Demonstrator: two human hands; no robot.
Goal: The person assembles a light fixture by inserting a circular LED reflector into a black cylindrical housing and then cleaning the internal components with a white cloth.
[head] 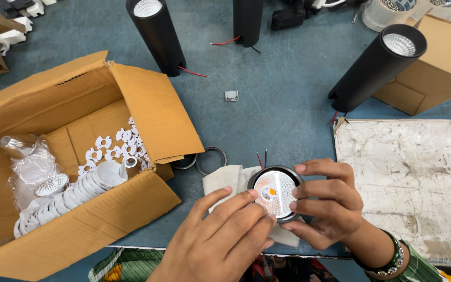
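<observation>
Head view: one round lamp housing (275, 194), black rim with faceted silver reflector, held upright over a white cloth (224, 180) at the near table edge; right hand (325, 204) clasps its rim and side, left hand (220, 237) presses fingertips on the reflector face. Probably light and rigid, with a slippery, easily marked reflector, so best taken by the rim. Nearby: open cardboard box (79, 156) of white parts, two loose rings (211, 160).

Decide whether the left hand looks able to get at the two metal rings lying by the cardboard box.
Probably yes. The rings lie bare on the table just beyond the left hand, with only a cloth nearby. But its fingers now rest on the round lamp, so they must let go first.
</observation>
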